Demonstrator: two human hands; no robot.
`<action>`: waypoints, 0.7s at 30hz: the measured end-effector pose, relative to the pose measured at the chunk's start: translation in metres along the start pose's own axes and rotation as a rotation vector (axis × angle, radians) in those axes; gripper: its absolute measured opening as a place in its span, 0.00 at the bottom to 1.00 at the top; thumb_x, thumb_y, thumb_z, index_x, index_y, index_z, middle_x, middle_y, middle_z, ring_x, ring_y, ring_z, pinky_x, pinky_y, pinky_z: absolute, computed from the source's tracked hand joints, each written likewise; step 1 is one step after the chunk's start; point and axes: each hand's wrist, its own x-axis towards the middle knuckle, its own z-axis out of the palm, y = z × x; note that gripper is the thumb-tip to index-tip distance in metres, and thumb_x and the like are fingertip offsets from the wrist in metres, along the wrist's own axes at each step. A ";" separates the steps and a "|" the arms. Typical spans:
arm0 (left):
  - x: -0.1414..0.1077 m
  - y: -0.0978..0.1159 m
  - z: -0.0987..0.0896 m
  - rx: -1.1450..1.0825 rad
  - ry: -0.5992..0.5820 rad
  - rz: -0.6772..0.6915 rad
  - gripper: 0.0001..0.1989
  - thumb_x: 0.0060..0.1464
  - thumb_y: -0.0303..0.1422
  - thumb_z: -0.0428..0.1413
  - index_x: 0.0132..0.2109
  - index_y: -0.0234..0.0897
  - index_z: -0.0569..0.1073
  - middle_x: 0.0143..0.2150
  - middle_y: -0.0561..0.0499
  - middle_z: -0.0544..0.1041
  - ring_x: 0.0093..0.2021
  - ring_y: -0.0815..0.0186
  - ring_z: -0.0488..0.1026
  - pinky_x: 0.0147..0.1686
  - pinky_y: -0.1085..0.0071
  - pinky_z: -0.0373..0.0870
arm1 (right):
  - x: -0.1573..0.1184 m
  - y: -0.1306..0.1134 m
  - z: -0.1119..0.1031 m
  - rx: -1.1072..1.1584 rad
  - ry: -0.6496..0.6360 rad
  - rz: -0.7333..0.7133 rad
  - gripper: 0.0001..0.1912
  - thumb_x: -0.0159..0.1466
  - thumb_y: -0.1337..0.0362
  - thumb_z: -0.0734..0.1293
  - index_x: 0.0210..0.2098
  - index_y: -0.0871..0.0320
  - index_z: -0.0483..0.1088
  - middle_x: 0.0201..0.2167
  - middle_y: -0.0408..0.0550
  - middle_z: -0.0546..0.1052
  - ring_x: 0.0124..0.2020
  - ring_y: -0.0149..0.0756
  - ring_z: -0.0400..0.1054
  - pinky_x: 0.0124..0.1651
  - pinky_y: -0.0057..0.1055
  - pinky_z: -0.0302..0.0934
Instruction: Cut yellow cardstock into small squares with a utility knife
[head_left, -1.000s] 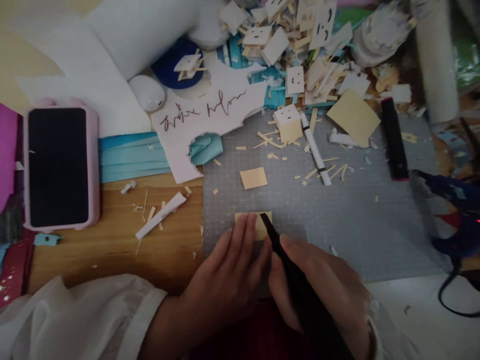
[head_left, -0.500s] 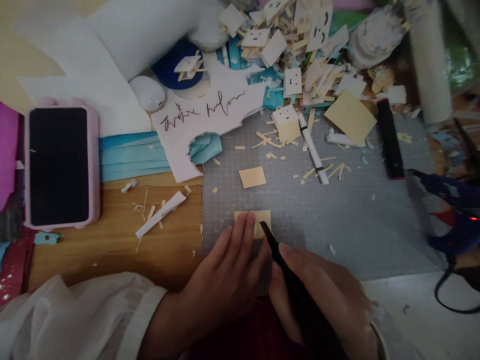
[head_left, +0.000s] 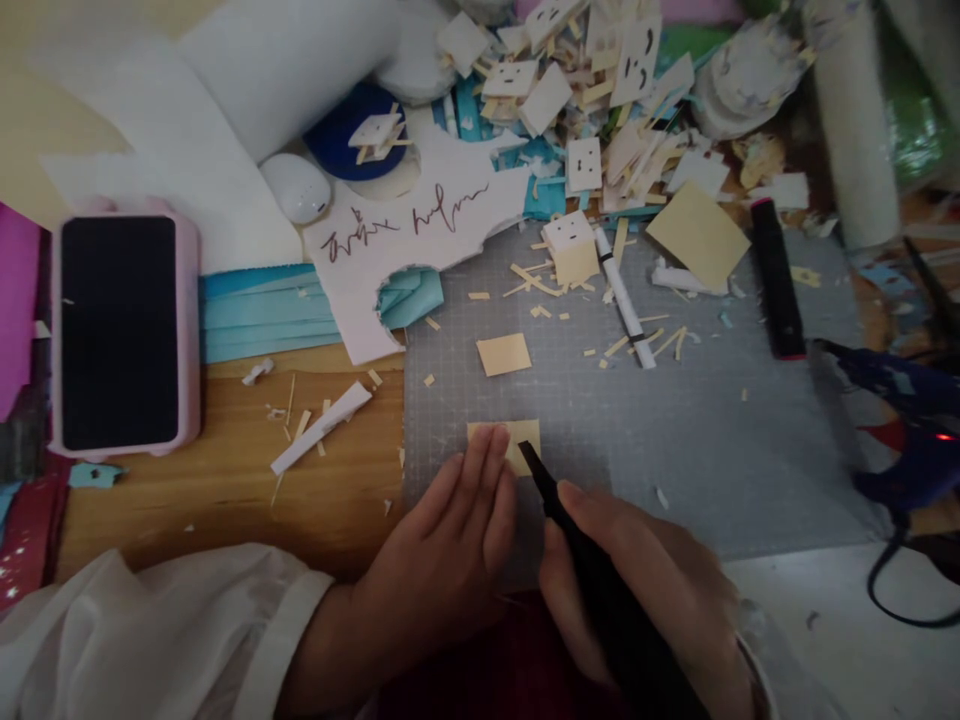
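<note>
My left hand (head_left: 457, 515) lies flat with its fingers stretched out, the tips pressing on a small pale yellow paper piece (head_left: 527, 434) on the grey cutting mat (head_left: 690, 440). Part of that piece is hidden under the fingers. My right hand (head_left: 630, 570) is closed around a black craft knife (head_left: 581, 555). Its narrow, slanted tip rests on or just over the paper, right of my left fingertips. Farther up the mat lies a separate small yellow paper rectangle (head_left: 504, 354).
Thin paper strips (head_left: 534, 280) and a white marker (head_left: 626, 300) lie farther back on the mat. A black marker (head_left: 778, 280) and a blue glue gun (head_left: 907, 430) are to the right. Paper pieces with drawn faces (head_left: 583, 165) heap behind. At left sits a pink-cased phone (head_left: 120, 330).
My left thumb has drawn in from beside the knife tip to lie against the fingers. The knife and the paper have hardly moved.
</note>
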 end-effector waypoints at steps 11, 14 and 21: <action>-0.001 0.002 -0.001 0.056 -0.029 0.034 0.31 0.57 0.39 0.50 0.59 0.15 0.63 0.65 0.24 0.61 0.68 0.44 0.56 0.66 0.57 0.47 | -0.006 -0.001 0.001 0.033 0.011 -0.031 0.08 0.61 0.69 0.62 0.40 0.59 0.70 0.17 0.43 0.73 0.17 0.35 0.69 0.17 0.30 0.62; -0.001 0.002 -0.001 0.062 -0.030 0.036 0.31 0.57 0.40 0.49 0.60 0.15 0.63 0.65 0.25 0.61 0.67 0.44 0.57 0.66 0.58 0.48 | -0.008 -0.001 0.000 0.043 0.007 -0.017 0.10 0.60 0.71 0.63 0.41 0.57 0.70 0.17 0.42 0.73 0.17 0.35 0.69 0.18 0.30 0.61; 0.000 0.002 -0.002 0.066 -0.026 0.040 0.32 0.57 0.39 0.48 0.59 0.14 0.63 0.64 0.25 0.63 0.66 0.44 0.59 0.64 0.58 0.51 | -0.013 -0.002 -0.003 0.015 -0.018 -0.031 0.10 0.61 0.71 0.63 0.42 0.58 0.68 0.20 0.44 0.76 0.18 0.37 0.71 0.19 0.31 0.64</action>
